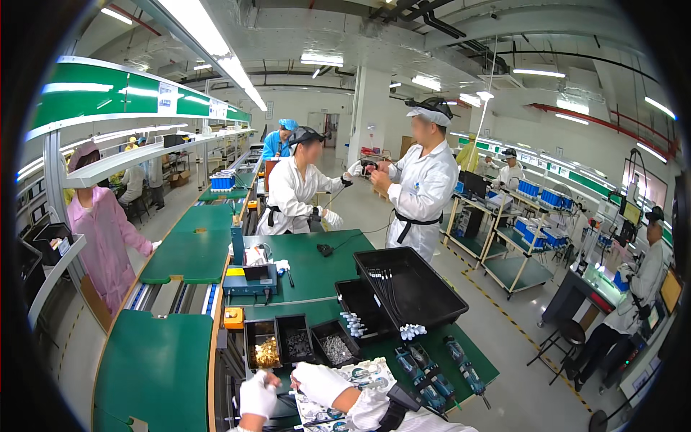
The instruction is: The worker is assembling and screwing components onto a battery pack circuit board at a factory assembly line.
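Observation:
My left hand (258, 396), in a white glove with bare fingertips, is raised in front of the small parts bins, its fingers curled together. Whatever it pinches is too small to make out. My right hand (321, 384), gloved likewise, reaches in from the right over a white molded tray (381, 371) of teal-and-grey parts. Its fingers are bent toward the left hand, and what they hold is hidden. Just beyond are a black bin of gold-coloured parts (265, 352), a bin of dark parts (296, 345) and a bin of small silver parts (336, 348).
Teal electric screwdrivers (464, 366) lie at the right. A large black tray (432, 288) holds black cables with white connectors (412, 331). A blue box (248, 282) stands farther back, beside a conveyor with green boards (155, 367). Two people in white coats (425, 180) stand beyond the bench.

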Tool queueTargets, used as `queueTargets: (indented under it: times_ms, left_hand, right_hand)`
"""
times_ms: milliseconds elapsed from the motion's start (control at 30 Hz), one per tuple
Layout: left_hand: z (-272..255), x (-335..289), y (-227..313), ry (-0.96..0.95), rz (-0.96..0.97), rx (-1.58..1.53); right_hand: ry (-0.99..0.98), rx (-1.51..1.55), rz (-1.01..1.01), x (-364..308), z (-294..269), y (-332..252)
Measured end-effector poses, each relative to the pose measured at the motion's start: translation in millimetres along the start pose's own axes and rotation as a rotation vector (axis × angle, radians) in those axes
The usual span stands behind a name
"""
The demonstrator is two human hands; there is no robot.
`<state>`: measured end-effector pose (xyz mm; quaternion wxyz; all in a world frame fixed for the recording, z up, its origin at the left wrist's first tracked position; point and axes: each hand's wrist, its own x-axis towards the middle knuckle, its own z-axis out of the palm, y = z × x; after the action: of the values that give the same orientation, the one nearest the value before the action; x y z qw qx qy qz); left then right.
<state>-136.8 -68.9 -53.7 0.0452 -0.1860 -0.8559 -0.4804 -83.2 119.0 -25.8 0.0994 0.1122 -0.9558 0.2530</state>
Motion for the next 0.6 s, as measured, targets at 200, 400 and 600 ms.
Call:
queueTargets:
  times_ms: [200, 400, 600]
  left_hand:
    - [11, -40, 17, 0.066, 0.097, 0.161]
    - [12, -43, -15, -0.021, 0.167, 0.332]
    - [21, -27, -14, -0.034, -0.091, -0.25]
  right_hand:
    - [0.086, 0.006, -0.113, -4, -5, -10]
    - [-0.041, -0.076, -0.02, -5, -12, -22]
    - [-0.035, -0.062, -0.011, 1, -11, -16]
